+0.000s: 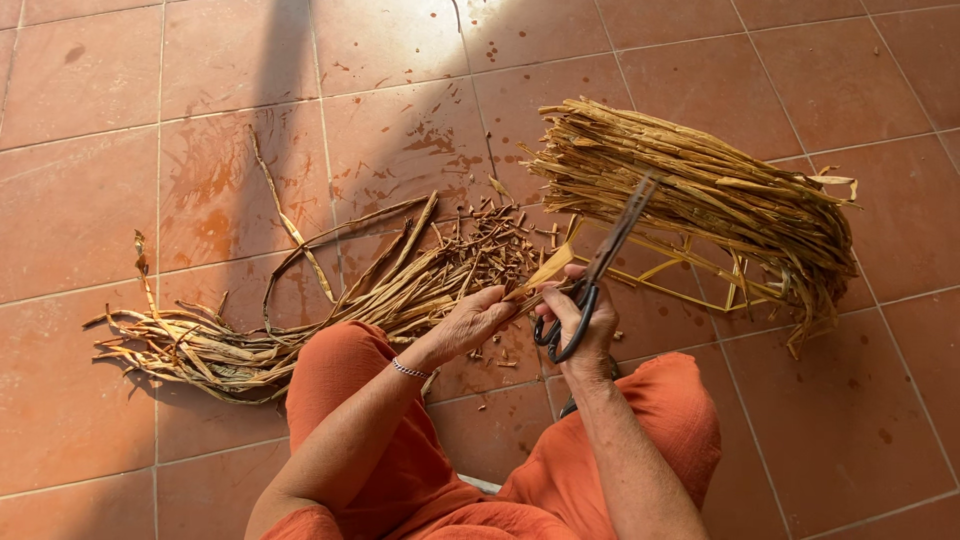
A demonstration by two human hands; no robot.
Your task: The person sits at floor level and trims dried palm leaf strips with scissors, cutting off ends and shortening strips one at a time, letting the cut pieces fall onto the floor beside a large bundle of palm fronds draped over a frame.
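Your left hand (pixel 478 320) pinches a dry yellow strip (pixel 545 272), fingers clamped together on its near end; the strip points up toward 1 o'clock, just above your knees at the centre of the view. Your right hand (pixel 580 320) grips the scissors (pixel 598 268), fingers through the dark loops and closed on them, blades running toward 1 o'clock alongside the strip; you cannot tell whether the blades are parted. Just beyond the strip, at 12 o'clock, small cut bits (pixel 495 240) lie scattered on the floor (pixel 120 90). At 2 o'clock sits a thick bundle (pixel 720 190) of straw-coloured strips. At 9 o'clock lies a loose heap (pixel 210 345) of longer, curled strips, reaching to your left knee.
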